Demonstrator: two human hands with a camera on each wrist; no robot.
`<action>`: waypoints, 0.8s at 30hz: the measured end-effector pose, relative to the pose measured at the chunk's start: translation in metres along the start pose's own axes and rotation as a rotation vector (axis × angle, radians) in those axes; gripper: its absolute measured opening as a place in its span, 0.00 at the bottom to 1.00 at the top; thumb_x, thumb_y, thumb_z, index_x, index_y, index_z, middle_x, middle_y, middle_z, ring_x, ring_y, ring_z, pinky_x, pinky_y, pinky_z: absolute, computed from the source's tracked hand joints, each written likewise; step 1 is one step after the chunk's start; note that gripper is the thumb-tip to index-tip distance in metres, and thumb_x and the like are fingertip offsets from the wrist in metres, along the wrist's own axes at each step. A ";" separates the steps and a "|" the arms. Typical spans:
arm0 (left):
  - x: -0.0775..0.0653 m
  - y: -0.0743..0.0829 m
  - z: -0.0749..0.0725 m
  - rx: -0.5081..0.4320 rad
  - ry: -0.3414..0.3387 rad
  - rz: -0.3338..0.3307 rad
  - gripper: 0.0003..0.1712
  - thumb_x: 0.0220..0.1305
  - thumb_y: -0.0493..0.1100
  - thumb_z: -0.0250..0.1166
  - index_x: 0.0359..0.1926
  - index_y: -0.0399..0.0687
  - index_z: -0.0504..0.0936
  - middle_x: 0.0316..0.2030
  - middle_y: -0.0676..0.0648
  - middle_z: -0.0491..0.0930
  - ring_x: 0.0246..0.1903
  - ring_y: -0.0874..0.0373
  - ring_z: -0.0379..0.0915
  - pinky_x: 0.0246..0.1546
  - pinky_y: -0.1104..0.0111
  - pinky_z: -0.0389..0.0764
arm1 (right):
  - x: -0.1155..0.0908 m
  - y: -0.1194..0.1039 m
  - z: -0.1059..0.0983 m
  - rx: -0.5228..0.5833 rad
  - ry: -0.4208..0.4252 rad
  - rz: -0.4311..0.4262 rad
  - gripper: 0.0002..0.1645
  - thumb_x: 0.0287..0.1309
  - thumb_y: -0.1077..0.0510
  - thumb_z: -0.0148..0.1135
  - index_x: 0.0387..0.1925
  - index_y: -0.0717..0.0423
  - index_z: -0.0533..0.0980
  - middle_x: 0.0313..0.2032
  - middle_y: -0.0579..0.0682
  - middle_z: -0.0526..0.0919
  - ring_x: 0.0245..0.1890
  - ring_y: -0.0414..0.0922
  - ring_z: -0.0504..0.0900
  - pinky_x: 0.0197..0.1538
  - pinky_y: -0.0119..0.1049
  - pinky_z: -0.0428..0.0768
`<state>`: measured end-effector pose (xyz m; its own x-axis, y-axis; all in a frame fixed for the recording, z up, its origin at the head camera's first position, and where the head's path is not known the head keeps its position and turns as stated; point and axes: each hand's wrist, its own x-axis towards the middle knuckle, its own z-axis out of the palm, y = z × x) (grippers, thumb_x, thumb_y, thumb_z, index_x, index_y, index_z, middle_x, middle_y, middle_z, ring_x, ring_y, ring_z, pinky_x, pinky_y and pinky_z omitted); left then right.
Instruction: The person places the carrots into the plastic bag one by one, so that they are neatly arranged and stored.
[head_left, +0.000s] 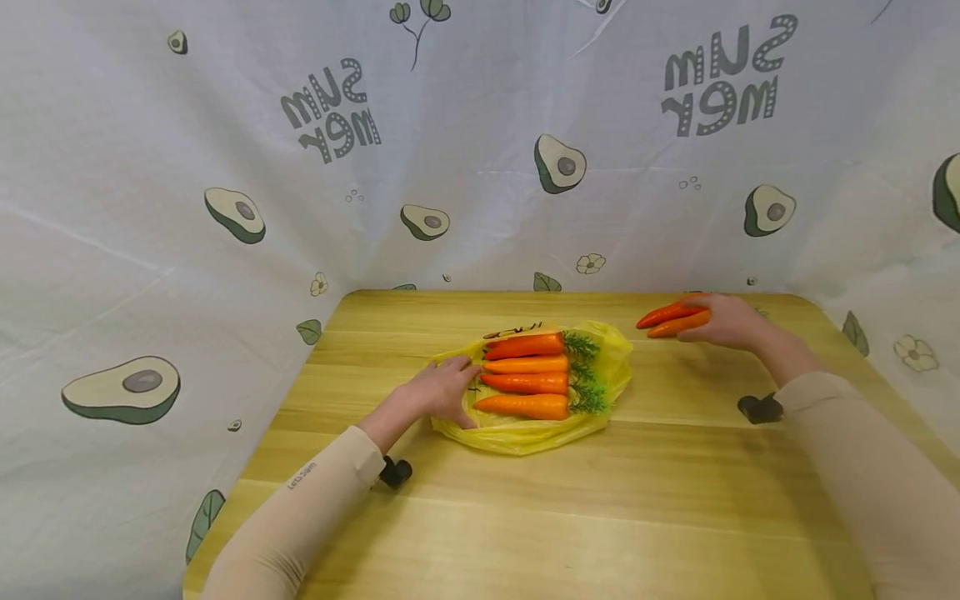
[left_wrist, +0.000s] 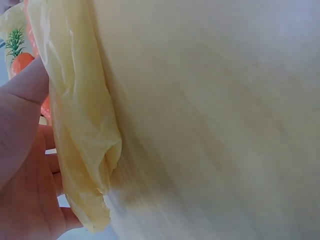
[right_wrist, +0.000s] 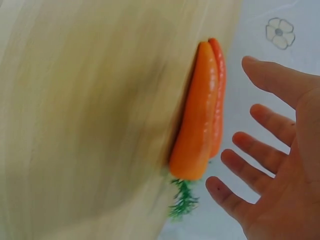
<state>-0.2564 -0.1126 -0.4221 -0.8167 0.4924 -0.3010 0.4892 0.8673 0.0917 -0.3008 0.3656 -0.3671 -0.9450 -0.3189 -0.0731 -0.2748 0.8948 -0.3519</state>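
A yellow plastic bag [head_left: 517,440] lies on the table with several orange carrots [head_left: 525,383] side by side in its opening, their green tops to the right. My left hand [head_left: 442,389] is at the bag's left side. In the left wrist view its thumb and fingers reach behind the bag's rim [left_wrist: 82,115], fairly straight, and the fingertips are hidden. Two more carrots [right_wrist: 192,120] lie together at the far right of the table. Over them my right hand [head_left: 727,323] hovers; the right wrist view shows its fingers spread and apart from the carrots.
The wooden table [head_left: 525,525] reaches back to a white curtain [head_left: 480,167] printed with avocados and lettering, which hangs behind and along both sides. A black wrist device [head_left: 396,472] sits under the left sleeve, another black device [head_left: 760,409] by the right sleeve.
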 end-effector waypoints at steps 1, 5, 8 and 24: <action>0.000 -0.001 -0.001 0.005 0.005 0.005 0.63 0.51 0.70 0.74 0.79 0.51 0.55 0.79 0.43 0.51 0.78 0.47 0.46 0.75 0.43 0.52 | 0.000 0.001 0.000 0.020 -0.008 -0.015 0.26 0.66 0.48 0.64 0.64 0.47 0.78 0.65 0.59 0.77 0.65 0.64 0.72 0.59 0.61 0.70; 0.001 -0.003 -0.004 0.004 0.031 0.020 0.65 0.50 0.73 0.71 0.79 0.48 0.54 0.79 0.42 0.50 0.78 0.46 0.46 0.74 0.42 0.53 | -0.004 0.007 0.001 0.042 -0.008 -0.055 0.21 0.67 0.51 0.62 0.59 0.31 0.81 0.65 0.51 0.79 0.66 0.58 0.72 0.59 0.58 0.69; 0.002 -0.004 -0.006 -0.012 0.049 0.020 0.67 0.50 0.75 0.70 0.80 0.47 0.52 0.79 0.42 0.50 0.78 0.46 0.45 0.74 0.42 0.53 | -0.005 0.013 0.002 0.020 -0.004 -0.093 0.21 0.68 0.52 0.61 0.59 0.31 0.81 0.66 0.52 0.77 0.67 0.60 0.71 0.60 0.60 0.69; 0.003 -0.011 -0.005 -0.063 0.097 0.022 0.68 0.50 0.76 0.69 0.81 0.49 0.49 0.80 0.41 0.45 0.79 0.45 0.40 0.75 0.41 0.48 | -0.002 0.036 0.010 -0.028 -0.007 0.094 0.42 0.61 0.47 0.69 0.66 0.73 0.68 0.62 0.80 0.69 0.59 0.77 0.68 0.58 0.72 0.67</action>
<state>-0.2655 -0.1207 -0.4197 -0.8331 0.5136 -0.2056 0.4896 0.8575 0.1582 -0.3067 0.3952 -0.3892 -0.9656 -0.2353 -0.1106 -0.1902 0.9293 -0.3168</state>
